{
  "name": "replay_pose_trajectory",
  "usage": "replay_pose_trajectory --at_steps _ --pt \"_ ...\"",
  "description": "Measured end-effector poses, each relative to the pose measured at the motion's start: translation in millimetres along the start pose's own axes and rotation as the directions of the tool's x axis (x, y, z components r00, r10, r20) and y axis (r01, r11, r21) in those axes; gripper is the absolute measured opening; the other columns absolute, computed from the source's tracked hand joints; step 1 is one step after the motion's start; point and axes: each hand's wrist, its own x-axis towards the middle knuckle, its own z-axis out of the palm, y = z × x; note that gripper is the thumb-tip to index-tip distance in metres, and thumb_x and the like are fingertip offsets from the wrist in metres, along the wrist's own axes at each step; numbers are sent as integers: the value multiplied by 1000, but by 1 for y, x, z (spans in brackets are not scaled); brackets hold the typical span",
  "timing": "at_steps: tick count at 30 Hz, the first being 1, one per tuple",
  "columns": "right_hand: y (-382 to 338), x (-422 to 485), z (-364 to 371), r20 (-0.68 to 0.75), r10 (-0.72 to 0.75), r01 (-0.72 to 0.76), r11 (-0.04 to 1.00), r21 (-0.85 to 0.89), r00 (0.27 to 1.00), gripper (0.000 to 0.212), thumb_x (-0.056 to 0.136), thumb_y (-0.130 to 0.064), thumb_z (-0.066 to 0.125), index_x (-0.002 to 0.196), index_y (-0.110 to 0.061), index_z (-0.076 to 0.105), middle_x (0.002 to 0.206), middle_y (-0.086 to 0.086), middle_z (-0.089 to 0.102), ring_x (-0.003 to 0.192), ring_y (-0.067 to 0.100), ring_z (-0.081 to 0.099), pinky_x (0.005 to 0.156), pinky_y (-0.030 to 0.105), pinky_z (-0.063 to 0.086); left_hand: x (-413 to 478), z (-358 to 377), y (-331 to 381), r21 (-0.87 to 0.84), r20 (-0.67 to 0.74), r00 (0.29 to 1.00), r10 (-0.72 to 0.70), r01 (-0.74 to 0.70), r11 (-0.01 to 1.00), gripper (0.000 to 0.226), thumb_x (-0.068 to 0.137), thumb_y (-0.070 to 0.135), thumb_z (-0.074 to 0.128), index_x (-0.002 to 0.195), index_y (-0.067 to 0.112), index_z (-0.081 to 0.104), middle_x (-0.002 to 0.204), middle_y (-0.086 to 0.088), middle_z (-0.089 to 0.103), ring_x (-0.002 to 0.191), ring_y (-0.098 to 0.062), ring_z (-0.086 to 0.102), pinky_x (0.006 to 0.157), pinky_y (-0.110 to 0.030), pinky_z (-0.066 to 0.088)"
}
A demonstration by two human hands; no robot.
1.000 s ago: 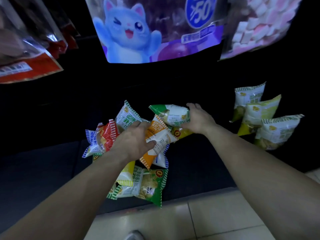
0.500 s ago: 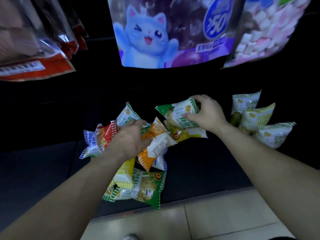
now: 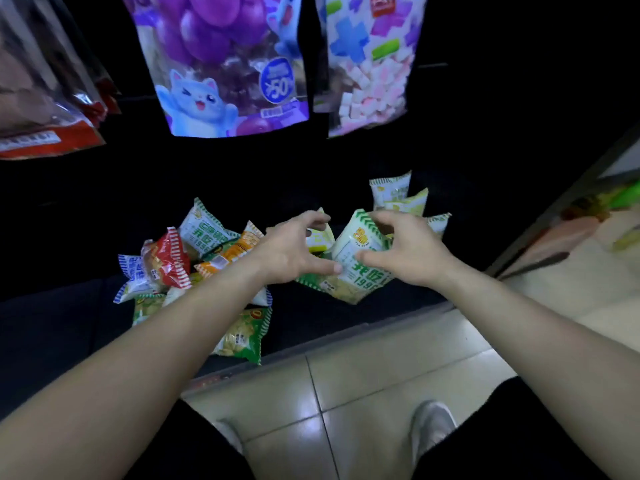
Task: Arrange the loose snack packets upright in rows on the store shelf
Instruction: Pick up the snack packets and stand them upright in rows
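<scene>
A green-and-white snack packet (image 3: 360,261) is held tilted just above the dark bottom shelf (image 3: 311,313); my right hand (image 3: 408,251) grips it from the right, fingers on its top edge and thumb low on its front. My left hand (image 3: 294,251) is spread beside it, with the thumb tip touching the packet's lower left edge. A loose pile lies to the left: a red packet (image 3: 166,258), a blue-striped packet (image 3: 133,275), an orange packet (image 3: 228,251) and a green packet (image 3: 242,336). Behind my right hand stand upright pale yellow-green packets (image 3: 391,188), partly hidden.
Hanging above the shelf are a purple cat-print bag (image 3: 221,81), a marshmallow bag (image 3: 367,81) and red-trimmed bags (image 3: 45,133). Another shelf unit (image 3: 588,220) stands at the right. Tiled floor (image 3: 381,375) and my shoe (image 3: 433,424) are below the shelf edge.
My right hand has brought the green-and-white packet rightwards and turned it more upright. My left hand left the orange packet and moved right beside it. The view has tilted downwards.
</scene>
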Motion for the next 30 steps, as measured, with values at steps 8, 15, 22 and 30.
replay_pose_trajectory --at_steps 8,15,22,30 --pt "16 -21 -19 48 -54 54 998 18 997 66 73 -41 84 132 -28 57 117 -17 64 105 1 60 91 29 53 7 30 18 14 127 990 54 -56 998 83 59 65 82 131 35 53 122 17 62 111 -8 59 95 -36 50" --pt "47 -23 -38 183 43 -12 986 -167 982 93 63 -59 85 143 -27 49 137 -8 58 123 12 55 102 36 47 8 36 18 -211 179 982 57 -18 977 64 74 29 83 130 17 55 118 14 65 100 13 60 82 -10 49" --pt "57 -17 -42 178 47 -1 967 -253 983 80 59 -47 92 130 -35 58 112 -10 66 99 14 61 86 40 54 18 49 36 -131 33 998 50 -45 990 63 69 31 88 123 26 56 104 20 62 92 11 60 74 -9 49" --pt "97 -17 -43 139 101 -48 938 -344 985 90 71 -49 84 148 -30 40 136 -5 49 121 20 53 93 40 49 47 81 52 176 -66 996 54 -42 984 63 68 50 84 124 31 62 109 15 59 90 0 50 71 -18 38"
